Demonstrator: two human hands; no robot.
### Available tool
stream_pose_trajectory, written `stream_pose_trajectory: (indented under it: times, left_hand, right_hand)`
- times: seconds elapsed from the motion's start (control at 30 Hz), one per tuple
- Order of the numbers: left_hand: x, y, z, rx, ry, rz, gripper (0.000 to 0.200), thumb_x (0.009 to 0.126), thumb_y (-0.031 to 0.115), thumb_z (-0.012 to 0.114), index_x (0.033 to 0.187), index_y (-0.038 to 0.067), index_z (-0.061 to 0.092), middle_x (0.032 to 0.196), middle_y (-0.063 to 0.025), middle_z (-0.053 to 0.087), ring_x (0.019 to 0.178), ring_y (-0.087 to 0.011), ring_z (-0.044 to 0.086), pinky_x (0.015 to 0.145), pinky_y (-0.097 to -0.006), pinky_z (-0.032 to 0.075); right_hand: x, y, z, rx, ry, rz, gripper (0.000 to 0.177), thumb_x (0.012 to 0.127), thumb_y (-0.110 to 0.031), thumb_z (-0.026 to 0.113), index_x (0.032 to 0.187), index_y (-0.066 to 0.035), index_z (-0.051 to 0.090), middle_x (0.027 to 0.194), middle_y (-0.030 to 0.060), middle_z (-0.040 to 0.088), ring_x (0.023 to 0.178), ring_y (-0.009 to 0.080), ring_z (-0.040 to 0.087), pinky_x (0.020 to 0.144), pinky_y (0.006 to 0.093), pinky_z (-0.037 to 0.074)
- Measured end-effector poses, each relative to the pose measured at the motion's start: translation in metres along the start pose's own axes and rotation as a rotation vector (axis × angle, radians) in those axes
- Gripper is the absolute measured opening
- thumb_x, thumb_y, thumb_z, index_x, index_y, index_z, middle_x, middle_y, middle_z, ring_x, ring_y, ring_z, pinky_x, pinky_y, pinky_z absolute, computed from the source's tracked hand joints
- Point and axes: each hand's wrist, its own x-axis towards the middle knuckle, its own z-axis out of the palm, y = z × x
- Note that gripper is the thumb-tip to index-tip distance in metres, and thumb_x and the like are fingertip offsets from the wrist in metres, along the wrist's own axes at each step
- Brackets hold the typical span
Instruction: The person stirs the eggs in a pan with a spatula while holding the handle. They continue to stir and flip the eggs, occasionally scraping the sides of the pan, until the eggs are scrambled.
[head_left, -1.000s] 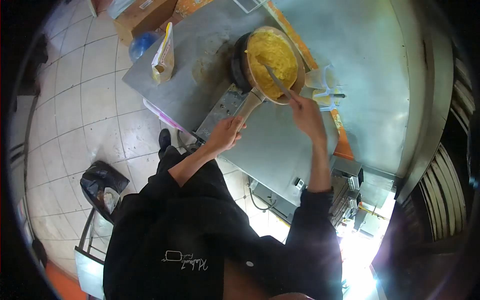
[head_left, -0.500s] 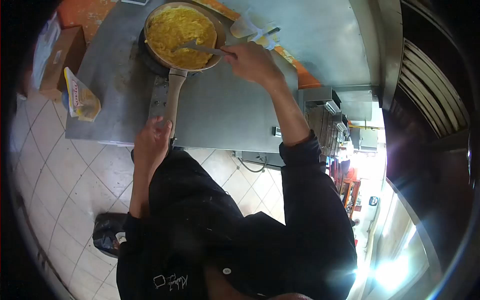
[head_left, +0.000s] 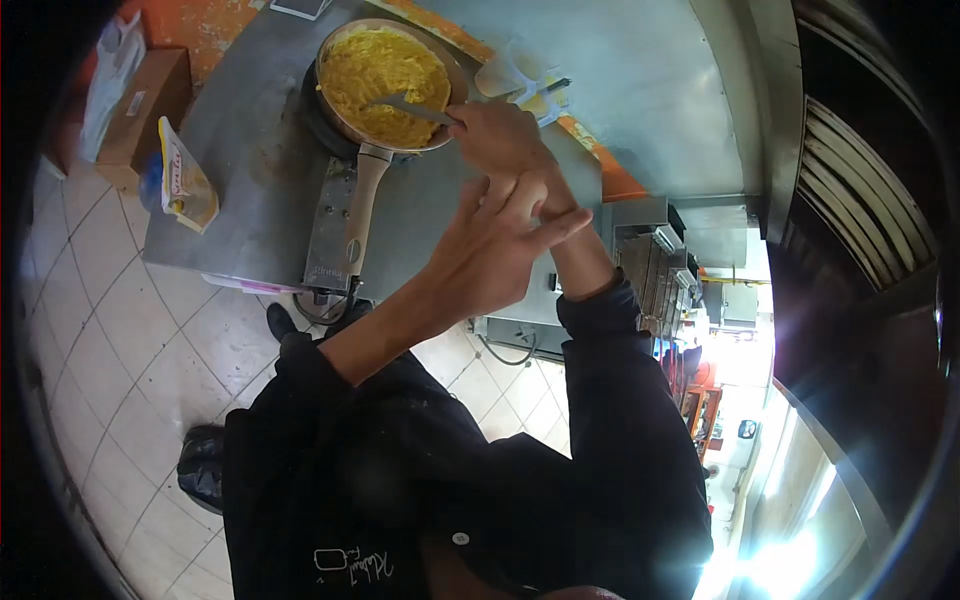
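My right hand (head_left: 497,137) is closed round the end of a grey spatula (head_left: 418,109), whose blade rests in a yellow, egg-like mixture (head_left: 385,75). The mixture fills a beige frying pan (head_left: 335,122) on a portable stove (head_left: 328,222). The pan's handle (head_left: 366,190) points toward me with no hand on it. My left hand (head_left: 490,250) lies across my right wrist, some fingers bent and one stretched out to the right. It holds no object.
A pouch (head_left: 187,190) with a yellow label stands at the left of the metal counter (head_left: 240,130). Clear plastic containers (head_left: 505,72) sit right of the pan. A cardboard box (head_left: 150,115) and plastic bag (head_left: 113,80) are farther left. A cable (head_left: 325,318) hangs at the front edge.
My left hand has left the pan handle's side and moved right and up onto my right wrist. My right hand still holds the spatula in the pan. The view has shifted slightly.
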Motion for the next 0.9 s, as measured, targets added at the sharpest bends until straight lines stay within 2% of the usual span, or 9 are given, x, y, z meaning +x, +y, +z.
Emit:
stream_pose_trajectory:
  times: [0.17, 0.23, 0.3, 0.4, 0.43, 0.5, 0.63, 0.8, 0.9]
  left_hand:
    - [-0.016, -0.01, -0.015, -0.025, 0.057, 0.07, 0.041, 0.064, -0.003, 0.063, 0.099, 0.017, 0.072, 0.098, -0.0062, 0.045, 0.097, -0.0228, 0.045, 0.085, -0.0395, 0.03]
    - [-0.028, -0.02, -0.031, -0.006, 0.043, 0.115, 0.033, 0.064, -0.003, 0.064, 0.091, 0.015, 0.071, 0.098, -0.0063, 0.046, 0.097, -0.023, 0.046, 0.086, -0.0401, 0.031]
    - [-0.04, -0.031, -0.049, 0.015, 0.093, -0.054, 0.018, 0.068, 0.001, 0.067, 0.081, 0.012, 0.065, 0.096, -0.0056, 0.047, 0.097, -0.0253, 0.048, 0.083, -0.0433, 0.036]
    - [-0.072, -0.056, -0.054, 0.052, 0.319, -0.303, 0.014, 0.075, 0.011, 0.071, 0.086, 0.008, 0.063, 0.094, -0.0081, 0.052, 0.09, -0.0278, 0.052, 0.079, -0.0423, 0.04]
    - [-0.089, -0.067, -0.054, 0.08, 0.326, -0.317, 0.014, 0.075, 0.011, 0.071, 0.086, 0.008, 0.063, 0.094, -0.0081, 0.052, 0.09, -0.0278, 0.052, 0.079, -0.0423, 0.04]
    - [-0.125, -0.089, -0.048, 0.064, 0.399, -0.614, 0.021, 0.082, 0.022, 0.071, 0.089, 0.003, 0.063, 0.087, -0.0129, 0.054, 0.083, -0.0322, 0.054, 0.074, -0.0394, 0.043]
    - [-0.158, -0.102, -0.018, 0.093, 0.395, -0.913, 0.032, 0.088, 0.029, 0.067, 0.095, -0.002, 0.062, 0.082, -0.0155, 0.057, 0.079, -0.03, 0.059, 0.071, -0.0375, 0.046]
    - [-0.144, -0.095, -0.004, -0.806, 0.188, -1.28, 0.047, 0.096, 0.041, 0.056, 0.108, -0.004, 0.056, 0.078, -0.0091, 0.063, 0.057, -0.0164, 0.061, 0.049, -0.0308, 0.046]
    - [-0.133, -0.102, 0.001, -0.769, 0.347, -1.259, 0.046, 0.096, 0.044, 0.055, 0.103, -0.001, 0.057, 0.07, -0.0045, 0.058, 0.046, -0.0125, 0.054, 0.041, -0.0268, 0.041]
  right_hand:
    - [0.002, 0.007, 0.004, 0.01, 0.012, 0.007, 0.025, 0.093, -0.024, 0.054, 0.112, -0.015, 0.068, 0.093, 0.0125, 0.07, 0.089, 0.0341, 0.066, 0.078, 0.0471, 0.051]
    - [0.006, 0.016, 0.007, -0.027, 0.068, -0.044, 0.022, 0.086, -0.016, 0.055, 0.099, -0.005, 0.069, 0.088, 0.0197, 0.07, 0.085, 0.0376, 0.068, 0.075, 0.048, 0.053]
    - [0.008, 0.02, -0.002, -0.062, 0.042, -0.022, 0.024, 0.089, -0.018, 0.052, 0.105, -0.009, 0.069, 0.093, 0.0174, 0.069, 0.087, 0.0369, 0.067, 0.077, 0.048, 0.052]
    - [0.002, 0.036, -0.014, -0.077, 0.019, -0.042, 0.028, 0.092, -0.019, 0.048, 0.111, -0.015, 0.068, 0.096, 0.0141, 0.069, 0.089, 0.0365, 0.065, 0.079, 0.0479, 0.051]
    - [-0.01, 0.031, -0.026, -0.03, 0.029, -0.028, 0.027, 0.092, -0.019, 0.048, 0.11, -0.014, 0.069, 0.094, 0.0143, 0.069, 0.087, 0.0369, 0.065, 0.078, 0.0479, 0.051]
    - [-0.03, 0.025, -0.036, 0.025, 0.042, -0.048, 0.027, 0.092, -0.018, 0.048, 0.109, -0.014, 0.069, 0.092, 0.0144, 0.069, 0.086, 0.0373, 0.065, 0.078, 0.0479, 0.051]
    - [-0.004, 0.014, 0.0, 0.034, -0.006, 0.072, 0.027, 0.091, -0.02, 0.051, 0.11, -0.014, 0.069, 0.091, 0.0174, 0.069, 0.087, 0.0382, 0.065, 0.078, 0.0482, 0.051]
    - [0.007, 0.016, 0.052, 0.147, 0.101, -0.031, 0.028, 0.092, -0.02, 0.05, 0.112, -0.014, 0.069, 0.094, 0.0202, 0.068, 0.088, 0.0391, 0.065, 0.079, 0.0492, 0.051]
    - [-0.013, 0.017, 0.037, 0.242, 0.088, -0.05, 0.03, 0.092, -0.019, 0.049, 0.114, -0.013, 0.067, 0.095, 0.0205, 0.068, 0.089, 0.0406, 0.065, 0.079, 0.05, 0.051]
